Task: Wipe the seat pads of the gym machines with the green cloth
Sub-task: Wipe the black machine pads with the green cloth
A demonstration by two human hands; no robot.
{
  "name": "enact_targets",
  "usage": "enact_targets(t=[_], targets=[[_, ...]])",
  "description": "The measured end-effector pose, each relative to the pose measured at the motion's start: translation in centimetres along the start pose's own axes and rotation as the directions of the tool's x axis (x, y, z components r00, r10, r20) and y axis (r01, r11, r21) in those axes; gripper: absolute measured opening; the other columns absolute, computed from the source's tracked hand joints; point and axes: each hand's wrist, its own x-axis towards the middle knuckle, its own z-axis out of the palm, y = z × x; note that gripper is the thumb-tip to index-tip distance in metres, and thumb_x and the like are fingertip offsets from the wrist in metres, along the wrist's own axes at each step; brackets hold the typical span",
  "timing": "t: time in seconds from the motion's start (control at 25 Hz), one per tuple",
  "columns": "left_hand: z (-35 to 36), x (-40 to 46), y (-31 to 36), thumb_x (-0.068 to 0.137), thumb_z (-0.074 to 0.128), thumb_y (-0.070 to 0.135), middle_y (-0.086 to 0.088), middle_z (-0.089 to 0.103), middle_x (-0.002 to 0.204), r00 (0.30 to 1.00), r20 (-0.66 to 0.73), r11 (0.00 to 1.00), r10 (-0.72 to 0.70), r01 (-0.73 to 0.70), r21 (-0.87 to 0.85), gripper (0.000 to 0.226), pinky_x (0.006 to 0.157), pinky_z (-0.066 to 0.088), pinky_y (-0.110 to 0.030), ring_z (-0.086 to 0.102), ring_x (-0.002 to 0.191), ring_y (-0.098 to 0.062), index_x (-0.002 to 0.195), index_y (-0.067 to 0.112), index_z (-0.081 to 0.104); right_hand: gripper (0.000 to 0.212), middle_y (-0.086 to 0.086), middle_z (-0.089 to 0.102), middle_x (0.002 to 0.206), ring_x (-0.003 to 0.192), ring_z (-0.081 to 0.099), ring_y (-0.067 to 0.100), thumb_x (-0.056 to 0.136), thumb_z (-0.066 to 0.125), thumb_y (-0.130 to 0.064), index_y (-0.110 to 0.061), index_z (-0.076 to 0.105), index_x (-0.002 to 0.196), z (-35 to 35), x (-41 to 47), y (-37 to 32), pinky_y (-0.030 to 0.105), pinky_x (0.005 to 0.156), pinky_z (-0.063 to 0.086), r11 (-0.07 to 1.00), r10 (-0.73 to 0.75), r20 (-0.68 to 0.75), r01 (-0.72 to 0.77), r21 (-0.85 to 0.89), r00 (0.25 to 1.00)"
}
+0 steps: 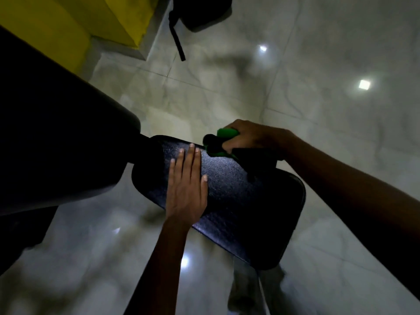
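A black textured seat pad point(245, 201) runs diagonally across the middle of the view. My left hand point(187, 187) lies flat on its near-left part, fingers straight and together. At the pad's far edge my right hand point(252, 138) grips the bunched green cloth point(223, 134), knuckles up; part of the cloth is dark in shadow and hangs against the pad's edge. A larger black back pad point(56, 137) joins the seat pad on the left.
Glossy pale marble-look floor tiles point(318, 64) surround the bench and reflect ceiling lights. A yellow wall or block point(75, 19) stands at the upper left. A dark bag with a hanging strap point(200, 14) lies on the floor at the top.
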Motion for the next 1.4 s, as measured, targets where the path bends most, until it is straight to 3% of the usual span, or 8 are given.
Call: enact_targets(t=[0.24,0.4,0.48,0.68,0.88,1.16,1.28,1.4], targets=[[-0.1,0.1,0.4,0.095,0.029,0.027,-0.018,0.032,0.151,0.999,-0.050,1.000,-0.009,0.008,-0.023,0.056,0.116,0.009,-0.042,0.022,0.140,-0.032,0.143,-0.002,0.033,0.025,0.003,0.064,0.098,0.091,0.064,0.025,0.076,0.066,-0.024,-0.023,0.060,0.100,-2.7,-5.2,5.1,0.037,0.082,0.054,0.961,0.267,-0.033,-0.269,-0.069,0.963],[-0.1,0.1,2.3,0.097,0.029,0.036,-0.018,0.027,0.153,1.000,-0.014,0.998,-0.011,0.010,-0.060,0.059,0.115,0.004,-0.045,0.015,0.142,-0.036,0.144,0.002,0.032,0.020,0.002,0.063,0.092,0.088,0.062,0.023,0.078,0.065,-0.022,-0.021,0.062,0.097,-1.7,-4.2,3.7,0.029,0.072,0.050,0.987,0.158,-0.052,-0.159,-0.016,0.986],[-0.1,0.0,2.6,0.098,0.028,0.034,-0.017,0.027,0.153,0.999,0.001,0.995,0.036,-0.036,-0.088,0.057,0.115,0.006,-0.048,0.013,0.143,-0.035,0.145,0.004,0.031,0.028,0.005,0.064,0.097,0.084,0.062,0.022,0.078,0.065,-0.022,-0.017,0.061,0.106,-2.4,-5.5,4.2,0.028,0.069,0.051,0.980,0.199,-0.044,-0.199,-0.010,0.979],[-0.5,-0.4,2.7,0.101,0.025,0.039,-0.016,0.025,0.154,0.982,0.041,0.972,0.182,-0.173,-0.160,0.058,0.118,0.001,-0.038,0.011,0.144,-0.030,0.146,0.003,0.029,0.011,0.007,0.065,0.080,0.067,0.060,0.021,0.074,0.066,-0.017,-0.012,0.065,0.084,-4.4,-9.5,7.6,0.023,0.057,0.046,0.958,0.285,-0.019,-0.285,-0.006,0.958],[-0.2,-0.9,5.0,0.100,0.026,0.036,-0.013,0.022,0.155,0.938,0.073,0.933,0.338,-0.324,-0.154,0.055,0.118,0.002,-0.041,0.013,0.144,-0.029,0.147,0.006,0.025,0.021,0.009,0.065,0.087,0.070,0.061,0.021,0.077,0.064,-0.016,-0.008,0.064,0.097,-2.0,-10.4,8.3,0.024,0.056,0.048,0.973,0.211,-0.169,-0.191,0.129,0.963],[0.4,-1.3,6.6,0.101,0.024,0.031,-0.016,0.024,0.154,0.849,0.094,0.851,0.520,-0.507,-0.137,0.053,0.119,0.006,-0.043,0.015,0.145,-0.030,0.145,0.002,0.028,0.003,0.005,0.063,0.075,0.065,0.060,0.019,0.080,0.064,-0.013,-0.014,0.062,0.078,0.2,-15.4,12.6,0.017,0.053,0.047,0.912,0.305,-0.280,-0.195,0.360,0.910],[0.0,-0.7,6.9,0.098,0.031,0.024,-0.017,0.025,0.154,0.770,0.125,0.779,0.626,-0.612,-0.132,0.052,0.119,0.006,-0.040,0.016,0.144,-0.030,0.145,0.000,0.030,0.013,0.002,0.058,0.070,0.063,0.056,0.013,0.084,0.061,-0.008,-0.014,0.057,0.073,5.3,-14.3,13.8,0.023,0.060,0.045,0.792,0.359,-0.524,0.044,0.608,0.773],[0.0,0.2,7.0,0.097,0.030,0.021,-0.016,0.024,0.154,0.685,0.163,0.704,0.710,-0.698,-0.132,0.053,0.119,0.007,-0.039,0.018,0.144,-0.030,0.145,-0.001,0.030,0.008,0.000,0.058,0.073,0.059,0.055,-0.001,0.084,0.064,-0.007,-0.011,0.057,0.084,11.4,-14.5,14.4,0.013,0.059,0.043,0.641,0.495,-0.652,0.265,0.720,0.574]])
